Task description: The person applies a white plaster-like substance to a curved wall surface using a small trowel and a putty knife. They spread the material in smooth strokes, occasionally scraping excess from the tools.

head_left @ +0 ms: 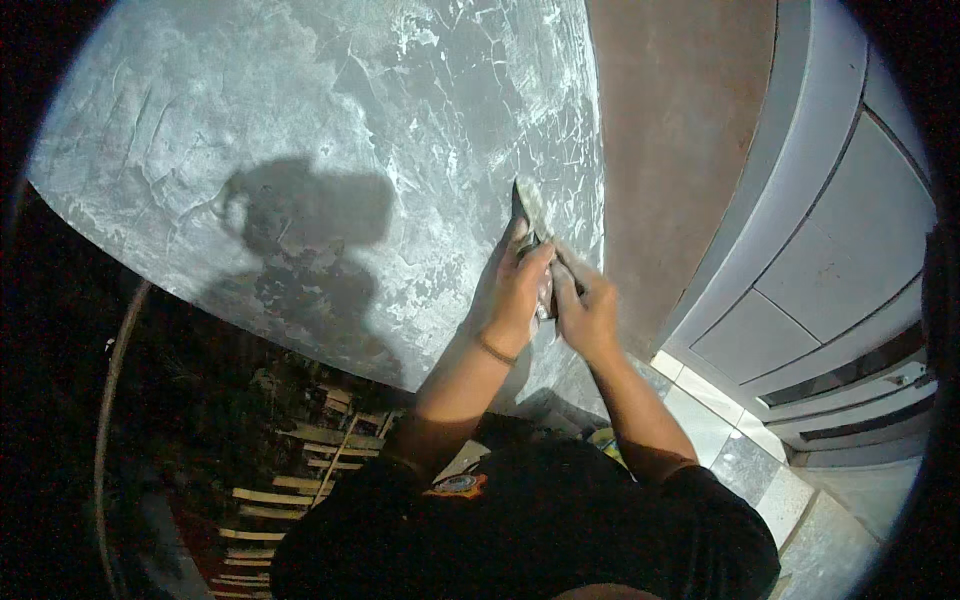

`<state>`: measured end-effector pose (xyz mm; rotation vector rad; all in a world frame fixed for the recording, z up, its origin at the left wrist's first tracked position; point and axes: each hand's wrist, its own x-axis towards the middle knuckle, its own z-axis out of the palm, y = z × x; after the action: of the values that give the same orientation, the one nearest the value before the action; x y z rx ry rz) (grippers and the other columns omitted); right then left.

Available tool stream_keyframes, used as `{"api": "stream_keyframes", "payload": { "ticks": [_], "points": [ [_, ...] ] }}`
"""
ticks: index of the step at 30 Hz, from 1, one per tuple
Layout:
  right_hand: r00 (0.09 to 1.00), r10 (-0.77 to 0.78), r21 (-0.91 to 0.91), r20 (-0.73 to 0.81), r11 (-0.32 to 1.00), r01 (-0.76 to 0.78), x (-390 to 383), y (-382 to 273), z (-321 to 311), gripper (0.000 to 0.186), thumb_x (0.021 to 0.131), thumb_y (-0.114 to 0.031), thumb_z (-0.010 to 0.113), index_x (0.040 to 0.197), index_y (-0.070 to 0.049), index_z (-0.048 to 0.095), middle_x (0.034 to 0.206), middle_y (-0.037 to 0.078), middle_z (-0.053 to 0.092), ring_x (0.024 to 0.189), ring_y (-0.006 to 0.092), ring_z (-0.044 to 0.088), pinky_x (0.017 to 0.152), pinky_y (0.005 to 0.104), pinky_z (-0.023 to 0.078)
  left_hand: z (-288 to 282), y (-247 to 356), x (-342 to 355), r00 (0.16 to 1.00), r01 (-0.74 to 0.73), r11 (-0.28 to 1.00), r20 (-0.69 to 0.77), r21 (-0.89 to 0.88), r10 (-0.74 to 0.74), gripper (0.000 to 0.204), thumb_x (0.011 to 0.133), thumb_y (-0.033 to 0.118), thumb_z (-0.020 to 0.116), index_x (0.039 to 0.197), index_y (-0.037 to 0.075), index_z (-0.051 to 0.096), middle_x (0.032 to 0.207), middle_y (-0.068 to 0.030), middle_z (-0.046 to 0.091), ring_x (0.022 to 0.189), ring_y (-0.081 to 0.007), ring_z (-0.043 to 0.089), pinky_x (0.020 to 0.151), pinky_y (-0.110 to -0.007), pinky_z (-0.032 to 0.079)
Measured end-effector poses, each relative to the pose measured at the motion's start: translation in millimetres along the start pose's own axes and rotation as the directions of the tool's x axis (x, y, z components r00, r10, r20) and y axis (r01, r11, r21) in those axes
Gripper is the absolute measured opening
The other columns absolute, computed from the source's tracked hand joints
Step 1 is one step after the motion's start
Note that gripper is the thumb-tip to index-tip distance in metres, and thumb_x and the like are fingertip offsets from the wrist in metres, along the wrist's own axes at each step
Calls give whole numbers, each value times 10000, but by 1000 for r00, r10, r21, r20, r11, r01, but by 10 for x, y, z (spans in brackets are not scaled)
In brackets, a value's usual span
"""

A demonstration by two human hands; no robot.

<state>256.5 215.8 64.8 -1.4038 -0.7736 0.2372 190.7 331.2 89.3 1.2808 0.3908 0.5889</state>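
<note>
Both hands meet in front of the plastered wall (300,100), which is grey with patchy white smears and fine cracks. My left hand (518,290) is closed around a pale, putty-smeared scraper (532,203), its flat end pointing up and away. A brown cord circles the left wrist. Pressed close on the right, my right hand (588,308) is closed too, its fingers against the lower part of the same tool. A dark, whitish-smeared piece shows between the two hands; whether it is the tool's handle or a second tool, I cannot tell.
Right of the wall's edge runs a brown wall strip (685,130), then a pale panelled door (845,230). Light tiles (705,395) lie below it. At lower left, wooden slats (262,535) and a thin curved pole (112,410) show in the dark. My shadow falls on the wall.
</note>
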Motion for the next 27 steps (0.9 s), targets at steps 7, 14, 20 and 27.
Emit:
{"api": "stream_keyframes", "payload": {
  "ticks": [7,14,20,27],
  "points": [
    [919,-393,-179,16,903,390,-29,-96,-25,423,1041,-108,625,1447,6,660,1076,257,783,899,216,743,849,374,574,84,-20,-120,997,4,1000,-75,-24,-6,811,1007,204,592,1709,-1,242,1464,-100,538,1270,-174,520,1108,-329,428],
    [991,-121,-59,-52,991,117,133,34,-77,405,1051,-117,630,1439,-7,670,991,191,769,860,184,707,817,352,565,62,-33,106,986,-136,987,85,-81,143,783,993,180,629,1699,77,306,1174,-16,578,975,-84,539,856,-264,486],
    [938,-330,-174,-109,935,309,237,33,-95,419,1039,-100,632,1445,-8,673,819,137,724,711,156,665,692,359,555,248,45,147,999,-6,999,-50,-50,4,778,995,181,645,1694,64,325,1024,32,547,815,-38,496,669,-208,434],
    [998,-21,-92,-58,996,16,580,95,-229,447,1016,-169,627,1450,-69,678,813,209,728,659,233,696,673,385,558,376,132,461,983,-149,988,104,-50,154,790,1034,132,575,1740,129,222,1399,-59,552,1157,-124,564,1017,-287,490]
  ]
}}
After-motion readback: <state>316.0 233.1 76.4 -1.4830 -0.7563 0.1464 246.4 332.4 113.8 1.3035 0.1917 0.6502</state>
